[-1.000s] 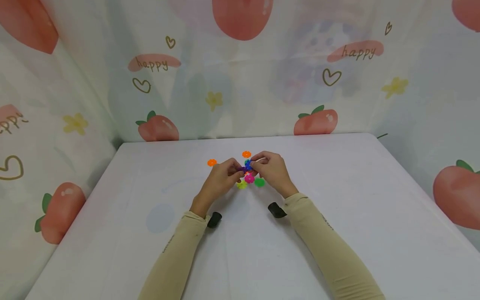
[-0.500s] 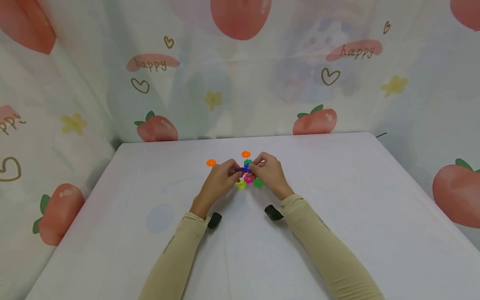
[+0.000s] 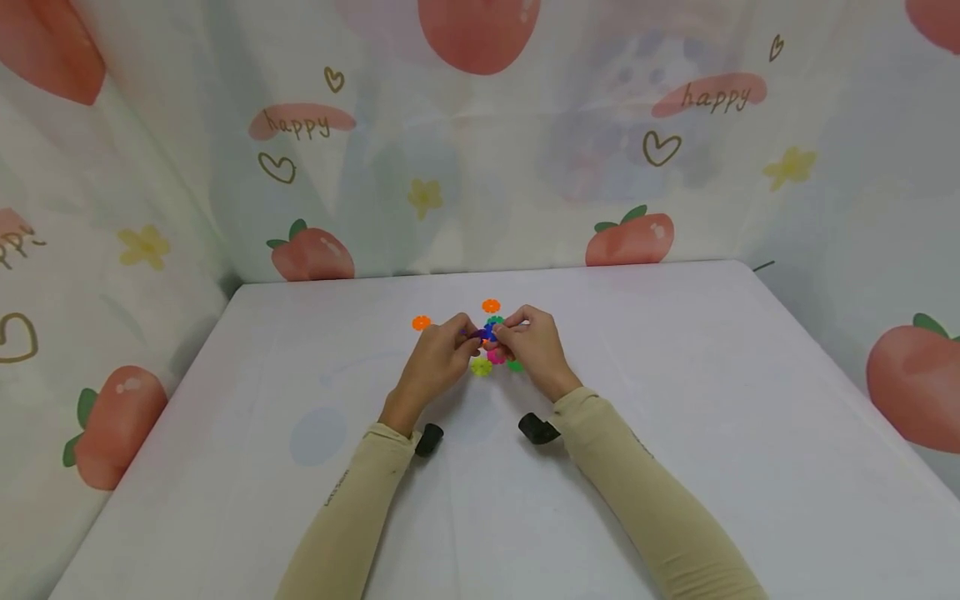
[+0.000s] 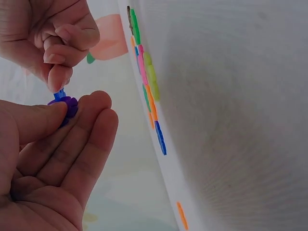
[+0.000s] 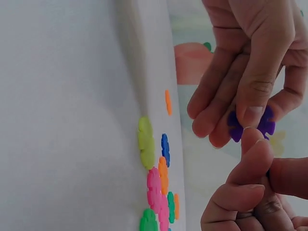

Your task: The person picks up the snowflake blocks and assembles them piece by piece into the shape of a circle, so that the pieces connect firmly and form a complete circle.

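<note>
Above the table, my left hand [image 3: 441,357] pinches a purple flower-shaped plastic disc [image 5: 267,124] between thumb and fingers; its other fingers stretch out in the left wrist view. My right hand [image 3: 538,348] pinches a blue disc [image 4: 59,94] with thumb and forefinger, the other fingers curled. The blue disc meets the edge of the purple one, mostly hidden by fingertips. Below the hands lie more such discs: a yellow-green one [image 3: 481,367], a pink one [image 5: 154,188] and a green one [image 3: 514,366].
Orange discs [image 3: 422,322] lie farther back on the white table [image 3: 660,375], one off to the left. A dark blue disc [image 4: 160,137] lies among the scattered pieces. Black wrist mounts [image 3: 429,440] stick out under both sleeves. A printed curtain [image 3: 480,167] stands behind the table.
The right hand and forearm have shifted slightly left, toward the left hand. The blue disc has moved a little left with it, against the purple disc. The left hand stays nearly still.
</note>
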A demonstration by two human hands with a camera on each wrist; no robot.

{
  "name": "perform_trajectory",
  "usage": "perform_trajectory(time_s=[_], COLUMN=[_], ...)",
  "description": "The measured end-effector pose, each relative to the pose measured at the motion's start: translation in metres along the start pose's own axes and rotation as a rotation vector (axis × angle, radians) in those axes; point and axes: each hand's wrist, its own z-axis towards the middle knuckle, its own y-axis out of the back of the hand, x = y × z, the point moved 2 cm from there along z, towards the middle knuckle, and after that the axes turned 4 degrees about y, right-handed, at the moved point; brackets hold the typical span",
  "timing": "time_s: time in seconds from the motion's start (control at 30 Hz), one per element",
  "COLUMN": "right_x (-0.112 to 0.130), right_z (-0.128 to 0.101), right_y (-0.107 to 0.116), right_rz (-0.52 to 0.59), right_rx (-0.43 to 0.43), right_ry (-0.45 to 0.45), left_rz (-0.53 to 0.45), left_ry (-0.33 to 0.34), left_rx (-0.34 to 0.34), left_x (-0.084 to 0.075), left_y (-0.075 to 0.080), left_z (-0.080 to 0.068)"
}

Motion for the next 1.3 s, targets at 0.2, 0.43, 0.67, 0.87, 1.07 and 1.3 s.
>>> perform_trajectory(time_s=[0.2, 0.43, 0.67, 0.87, 1.07, 1.3], right_x=[-0.001, -0.003, 0.0, 0.002, 0.01, 0.017], right_z=[0.001, 0.002, 0.001, 0.0, -0.001, -0.003], right_y=[-0.002, -0.002, -0.003, -0.002, 0.005, 0.0], right_rz=[0.048, 0.085, 0.111, 0.077, 0.039, 0.018], right_rx=[-0.005, 0.007, 0.035, 0.045, 0.04, 0.136], right_ry=[-0.016, -0.034, -0.007, 0.018, 0.041, 0.104], left_rz=[-0.023, -0.033, 0.025, -0.11, -0.356, -0.619], left_ry=[-0.01, -0.031, -0.066, 0.033, 0.158, 0.271], left_rx=[0.012, 0.014, -0.004, 0.062, 0.128, 0.165], left_x=[-0.001, -0.003, -0.007, -0.005, 0.004, 0.009], left_y=[0.002, 0.003, 0.005, 0.012, 0.024, 0.026], left_z=[0.0, -0.002, -0.002, -0.002, 0.001, 0.002])
